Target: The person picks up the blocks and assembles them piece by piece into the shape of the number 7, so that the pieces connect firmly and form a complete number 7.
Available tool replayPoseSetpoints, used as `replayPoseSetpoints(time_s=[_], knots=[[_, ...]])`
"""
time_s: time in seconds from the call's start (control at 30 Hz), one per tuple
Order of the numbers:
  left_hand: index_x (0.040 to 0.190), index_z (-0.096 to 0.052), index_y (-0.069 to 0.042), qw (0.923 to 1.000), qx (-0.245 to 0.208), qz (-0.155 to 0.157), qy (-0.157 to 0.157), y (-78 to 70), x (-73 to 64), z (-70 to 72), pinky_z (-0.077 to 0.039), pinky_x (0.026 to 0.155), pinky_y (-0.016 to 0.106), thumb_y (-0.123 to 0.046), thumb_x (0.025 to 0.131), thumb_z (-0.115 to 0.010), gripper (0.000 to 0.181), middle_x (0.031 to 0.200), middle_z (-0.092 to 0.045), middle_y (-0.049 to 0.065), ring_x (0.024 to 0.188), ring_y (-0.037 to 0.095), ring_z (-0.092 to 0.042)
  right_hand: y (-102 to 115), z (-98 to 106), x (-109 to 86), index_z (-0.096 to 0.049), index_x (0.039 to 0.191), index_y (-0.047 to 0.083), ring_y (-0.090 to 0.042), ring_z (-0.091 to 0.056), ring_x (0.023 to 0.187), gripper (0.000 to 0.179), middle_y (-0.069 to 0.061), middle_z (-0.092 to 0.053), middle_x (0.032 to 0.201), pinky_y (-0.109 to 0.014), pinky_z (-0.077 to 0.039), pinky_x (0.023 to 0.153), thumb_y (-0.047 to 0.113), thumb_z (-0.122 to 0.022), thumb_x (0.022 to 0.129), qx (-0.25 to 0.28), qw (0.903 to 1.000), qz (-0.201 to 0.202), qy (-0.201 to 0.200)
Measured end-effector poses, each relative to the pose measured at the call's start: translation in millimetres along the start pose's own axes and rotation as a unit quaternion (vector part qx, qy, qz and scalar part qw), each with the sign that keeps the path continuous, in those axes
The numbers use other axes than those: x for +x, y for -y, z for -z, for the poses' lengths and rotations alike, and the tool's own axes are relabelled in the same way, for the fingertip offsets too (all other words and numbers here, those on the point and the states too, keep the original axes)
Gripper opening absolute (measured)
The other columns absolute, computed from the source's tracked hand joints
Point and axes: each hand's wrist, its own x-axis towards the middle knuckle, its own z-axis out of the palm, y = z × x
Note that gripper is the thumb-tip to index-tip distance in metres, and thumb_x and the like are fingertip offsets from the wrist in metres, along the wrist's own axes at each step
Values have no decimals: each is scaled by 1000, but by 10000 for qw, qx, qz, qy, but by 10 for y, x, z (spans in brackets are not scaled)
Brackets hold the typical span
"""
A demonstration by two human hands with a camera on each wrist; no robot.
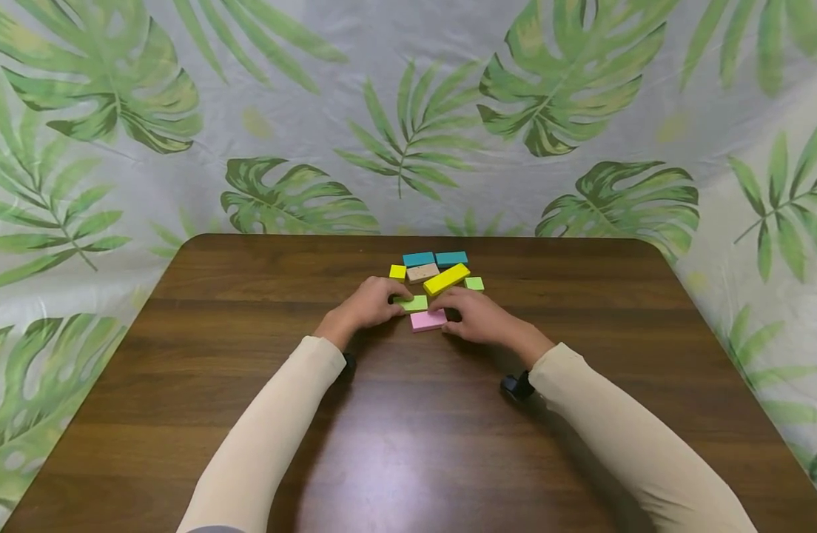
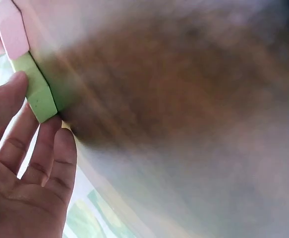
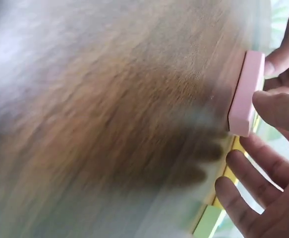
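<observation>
Near the far side of the table, my left hand point(image 1: 374, 302) pinches a light green block point(image 1: 417, 303) at its left end, thumb on the near side. In the left wrist view, that thumb lies against the green block point(image 2: 39, 91) with the fingers behind it. Just in front of it lies a pink block point(image 1: 426, 321), whose right end my right hand point(image 1: 480, 317) holds between thumb and fingers. The right wrist view shows the right thumb on the face of the pink block point(image 3: 246, 96). Both blocks are flat, close together.
Behind the hands lie two blue blocks point(image 1: 418, 259), a speckled beige block point(image 1: 422, 273), a small yellow block point(image 1: 397, 272) and a small light green block point(image 1: 473, 283). A long yellow block point(image 1: 446, 279) lies slantwise, seemingly raised. The wooden table point(image 1: 262, 311) meets a leaf-patterned curtain point(image 1: 408, 126).
</observation>
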Motion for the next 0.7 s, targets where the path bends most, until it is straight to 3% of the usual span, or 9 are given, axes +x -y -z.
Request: replayPoseSetpoints(time_s=[0.17,0.37,0.53,0.7], knots=[[120,-72,-12,9997,-147,162,87,0,34,20,-47,105,40,-13,91,-70,29,123,-72,4,118,24,-62,-68,-43,106,-69,123,11,-29,-59,123,35,-10,-67,129,-49,-43,110,14,-73,89,167,9999,-35,0],[120,-72,-12,9995,-191,149,191,-9,58,13,-46,106,40,-14,91,-70,29,123,-71,4,119,24,-61,-140,-43,109,-72,119,12,-28,-61,121,31,-9,-69,126,-49,-45,107,11,-73,88,484,9987,-182,-36],[119,-72,-10,9996,242,-8,141,-27,33,23,-49,103,40,-18,91,-71,30,121,-72,5,114,24,-64,-165,-6,71,-73,118,13,-27,-61,118,29,-8,-69,124,-48,-45,107,10,-72,89,551,9978,-366,71],[119,-71,-7,9958,820,-402,108,-31,-6,30,-48,104,40,-20,93,-69,29,124,-70,7,115,24,-63,-217,24,40,-73,118,12,-26,-60,116,30,-8,-70,123,-48,-45,107,8,-70,89,577,9971,-489,122]])
